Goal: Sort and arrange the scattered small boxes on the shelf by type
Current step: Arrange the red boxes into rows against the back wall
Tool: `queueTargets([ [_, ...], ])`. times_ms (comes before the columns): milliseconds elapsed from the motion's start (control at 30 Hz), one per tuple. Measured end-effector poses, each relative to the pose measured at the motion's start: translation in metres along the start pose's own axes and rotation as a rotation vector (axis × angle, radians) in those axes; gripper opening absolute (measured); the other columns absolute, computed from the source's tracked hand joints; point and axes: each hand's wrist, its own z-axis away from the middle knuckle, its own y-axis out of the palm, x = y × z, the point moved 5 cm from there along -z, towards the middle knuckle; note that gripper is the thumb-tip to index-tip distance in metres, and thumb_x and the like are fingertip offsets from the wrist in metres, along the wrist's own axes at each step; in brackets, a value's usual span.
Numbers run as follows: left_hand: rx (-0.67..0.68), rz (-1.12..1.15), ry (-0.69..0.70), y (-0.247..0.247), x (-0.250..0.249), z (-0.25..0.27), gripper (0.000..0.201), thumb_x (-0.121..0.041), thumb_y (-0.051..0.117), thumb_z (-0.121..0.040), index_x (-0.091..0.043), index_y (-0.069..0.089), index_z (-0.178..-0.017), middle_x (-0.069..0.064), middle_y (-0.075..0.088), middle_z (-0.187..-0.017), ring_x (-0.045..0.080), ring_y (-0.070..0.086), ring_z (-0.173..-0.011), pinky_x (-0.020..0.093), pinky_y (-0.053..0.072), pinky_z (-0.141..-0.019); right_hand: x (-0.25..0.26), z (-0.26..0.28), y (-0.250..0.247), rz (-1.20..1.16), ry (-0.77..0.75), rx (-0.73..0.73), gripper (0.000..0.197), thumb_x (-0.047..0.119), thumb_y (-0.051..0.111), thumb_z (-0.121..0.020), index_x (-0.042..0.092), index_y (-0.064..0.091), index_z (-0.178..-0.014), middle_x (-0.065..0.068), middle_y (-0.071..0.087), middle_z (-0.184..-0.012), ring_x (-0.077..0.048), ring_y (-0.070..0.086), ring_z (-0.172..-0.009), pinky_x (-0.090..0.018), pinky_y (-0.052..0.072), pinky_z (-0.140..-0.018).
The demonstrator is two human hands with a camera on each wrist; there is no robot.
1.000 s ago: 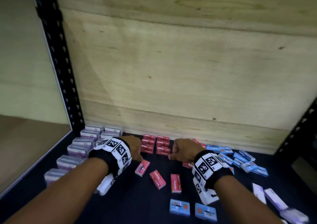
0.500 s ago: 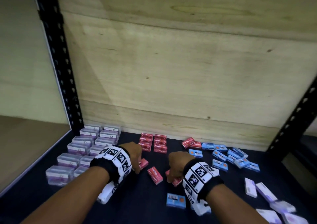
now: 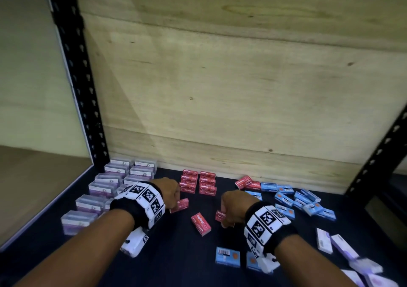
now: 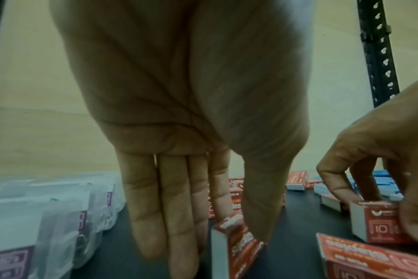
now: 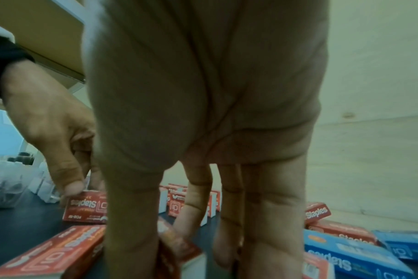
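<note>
On the dark shelf (image 3: 176, 264), my left hand (image 3: 176, 201) pinches a red staples box (image 3: 181, 205) between thumb and fingers; the left wrist view shows that box (image 4: 236, 243) tilted up on edge. To the right, my right hand (image 3: 224, 218) grips another red staples box (image 3: 221, 215), seen under the thumb in the right wrist view (image 5: 179, 251). A third red box (image 3: 200, 223) lies loose between the hands. A tidy red stack (image 3: 198, 182) stands just behind, by the back wall.
White-and-purple boxes (image 3: 105, 187) are lined up at the left. Blue boxes (image 3: 297, 201) lie jumbled at the right, with two red ones (image 3: 246, 182) behind them. Two blue boxes (image 3: 228, 257) sit near the front, and white boxes (image 3: 330, 240) are scattered at the front right. A plywood wall (image 3: 220, 88) backs the shelf.
Both hands drew back from the red stack toward the loose red boxes in front. Each hand has taken hold of one, and the left one is now tipped up.
</note>
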Motion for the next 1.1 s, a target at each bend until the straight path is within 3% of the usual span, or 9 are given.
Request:
queueTargets([
  [100, 0.002, -0.088, -0.011, 0.002, 0.000, -0.001, 0.032, -0.027, 0.067, -0.088, -0.015, 0.062, -0.118, 0.002, 0.064, -0.119, 0.019, 0.061, -0.106, 0.030, 0.052, -0.090, -0.009, 0.001, -0.002, 0.011, 0.021, 0.038, 0.042, 0.032, 0.082, -0.075, 0.012, 0.069, -0.109, -0.005, 0.071, -0.110, -0.024, 0.066, -0.101, -0.037, 0.056, -0.088],
  [267, -0.078, -0.104, 0.048, 0.001, -0.007, -0.003, 0.035, -0.031, 0.067, -0.086, -0.025, 0.055, -0.119, -0.001, 0.060, -0.119, 0.019, 0.061, -0.104, 0.032, 0.052, -0.087, -0.013, 0.002, -0.002, 0.028, 0.019, 0.006, 0.031, 0.026, 0.081, -0.077, 0.013, 0.073, -0.104, -0.005, 0.072, -0.108, -0.023, 0.067, -0.100, -0.038, 0.056, -0.088],
  [367, -0.075, -0.084, 0.096, -0.001, -0.017, -0.005, 0.040, -0.018, 0.066, -0.086, -0.027, 0.056, -0.123, -0.002, 0.059, -0.123, 0.019, 0.060, -0.107, 0.028, 0.050, -0.085, -0.010, 0.003, -0.003, 0.039, 0.010, -0.044, 0.027, 0.023, 0.078, -0.079, 0.014, 0.071, -0.103, -0.005, 0.071, -0.108, -0.025, 0.067, -0.100, -0.039, 0.056, -0.087],
  [467, -0.043, -0.135, 0.136, -0.004, -0.025, -0.006, 0.052, -0.004, 0.063, -0.087, -0.029, 0.054, -0.132, 0.000, 0.056, -0.130, 0.020, 0.057, -0.115, 0.029, 0.048, -0.093, -0.010, 0.002, -0.003, 0.018, -0.008, -0.069, 0.021, 0.021, 0.072, -0.083, 0.017, 0.069, -0.103, -0.004, 0.070, -0.109, -0.025, 0.065, -0.101, -0.039, 0.055, -0.087],
  [633, -0.122, -0.038, 0.174, -0.008, -0.018, -0.009, 0.063, 0.000, 0.057, -0.086, -0.041, 0.052, -0.134, -0.003, 0.052, -0.140, 0.019, 0.055, -0.122, 0.030, 0.047, -0.099, -0.006, -0.002, -0.003, 0.040, -0.028, -0.092, 0.019, 0.021, 0.068, -0.086, 0.020, 0.066, -0.104, -0.002, 0.068, -0.111, -0.025, 0.063, -0.104, -0.040, 0.053, -0.089],
  [833, -0.166, 0.052, 0.096, -0.004, -0.001, -0.010, 0.023, -0.014, 0.060, -0.089, -0.027, 0.059, -0.109, -0.003, 0.064, -0.112, 0.015, 0.061, -0.099, 0.026, 0.050, -0.083, 0.007, -0.013, -0.004, 0.024, 0.001, -0.153, 0.025, 0.026, 0.067, -0.086, 0.018, 0.064, -0.110, -0.004, 0.067, -0.114, -0.027, 0.064, -0.105, -0.043, 0.053, -0.092],
  [967, -0.127, -0.081, -0.019, 0.002, 0.009, -0.005, 0.025, -0.017, 0.055, -0.094, -0.015, 0.051, -0.118, 0.008, 0.061, -0.117, 0.025, 0.060, -0.105, 0.036, 0.050, -0.091, 0.009, -0.017, -0.003, 0.001, -0.002, -0.177, 0.030, 0.029, 0.071, -0.084, 0.018, 0.064, -0.111, -0.004, 0.067, -0.115, -0.026, 0.064, -0.106, -0.041, 0.053, -0.091],
  [1100, -0.108, -0.154, -0.036, 0.005, 0.008, -0.002, 0.030, -0.019, 0.056, -0.094, -0.013, 0.049, -0.122, 0.011, 0.059, -0.122, 0.027, 0.060, -0.109, 0.035, 0.049, -0.089, 0.005, -0.019, -0.006, -0.007, 0.010, -0.129, 0.037, 0.029, 0.078, -0.078, 0.018, 0.065, -0.112, -0.003, 0.067, -0.115, -0.025, 0.064, -0.106, -0.041, 0.053, -0.092],
])
